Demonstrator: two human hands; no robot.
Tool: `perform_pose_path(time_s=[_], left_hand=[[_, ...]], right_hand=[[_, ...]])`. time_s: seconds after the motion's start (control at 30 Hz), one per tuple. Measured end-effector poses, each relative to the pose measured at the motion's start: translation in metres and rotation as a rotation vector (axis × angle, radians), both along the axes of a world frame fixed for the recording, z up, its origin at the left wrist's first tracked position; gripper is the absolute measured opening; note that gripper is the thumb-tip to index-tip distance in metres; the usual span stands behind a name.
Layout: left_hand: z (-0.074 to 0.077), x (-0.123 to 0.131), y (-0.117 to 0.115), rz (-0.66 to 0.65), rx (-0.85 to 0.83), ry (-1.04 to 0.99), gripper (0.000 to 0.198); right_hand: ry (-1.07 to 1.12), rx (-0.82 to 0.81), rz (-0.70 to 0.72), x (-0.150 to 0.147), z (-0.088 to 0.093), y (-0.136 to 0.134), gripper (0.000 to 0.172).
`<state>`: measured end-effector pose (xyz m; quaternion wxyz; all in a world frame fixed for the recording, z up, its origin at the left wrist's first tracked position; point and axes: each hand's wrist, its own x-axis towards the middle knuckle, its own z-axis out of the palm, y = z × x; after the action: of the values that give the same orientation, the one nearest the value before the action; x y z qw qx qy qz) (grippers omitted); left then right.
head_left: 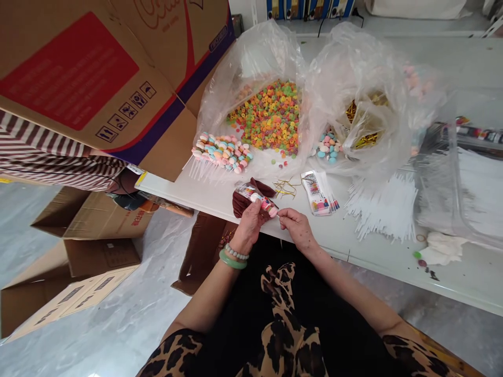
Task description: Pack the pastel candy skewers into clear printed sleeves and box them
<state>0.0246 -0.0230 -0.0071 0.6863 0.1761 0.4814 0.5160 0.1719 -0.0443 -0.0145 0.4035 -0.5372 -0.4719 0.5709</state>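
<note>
At the bench's (332,233) near edge, pinched in the curled left hand (250,222): candy skewer (269,207) in printed wrapper (246,190). Held by its stick end (277,212) in the closed right hand (297,228). Best aligned straight, pressed only lightly.

The head camera looks forward and down at the table (338,233)

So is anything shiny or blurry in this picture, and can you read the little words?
Head view: whitish glints on the clear plastic bag holding ring-shaped sweets; head view: left hand and right hand look fairly clear, though the marshmallow skewer shows little detail; head view: pale lettering on the red panel is too faint to read.
</note>
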Motion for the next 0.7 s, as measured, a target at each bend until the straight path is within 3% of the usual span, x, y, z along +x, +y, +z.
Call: perform_pose_path(time_s=[0.2, 0.37, 0.43, 0.57, 0.7], left_hand=[[0.001, -0.023, 0.015, 0.103, 0.036, -0.062, 0.036], [0.003, -0.021, 0.018, 0.19, 0.054, -0.04, 0.027], [0.002, -0.016, 0.016, 0.243, 0.055, -0.045, 0.026], [-0.001, -0.007, 0.01, 0.264, 0.055, -0.03, 0.027], [-0.004, 0.0, 0.004, 0.22, 0.029, -0.014, 0.026]], right_hand=[[-0.34, 0.206, 0.103, 0.005, -0.001, -0.004, 0.024], [-0.961, 0.791, 0.12, 0.0, 0.0, -0.012, 0.028], [-1.094, 0.93, 0.124, -0.002, 0.0, -0.014, 0.025], [-1.176, 1.014, 0.114, -0.002, -0.002, -0.016, 0.022], [-1.131, 0.978, 0.138, -0.001, -0.005, -0.017, 0.023]])
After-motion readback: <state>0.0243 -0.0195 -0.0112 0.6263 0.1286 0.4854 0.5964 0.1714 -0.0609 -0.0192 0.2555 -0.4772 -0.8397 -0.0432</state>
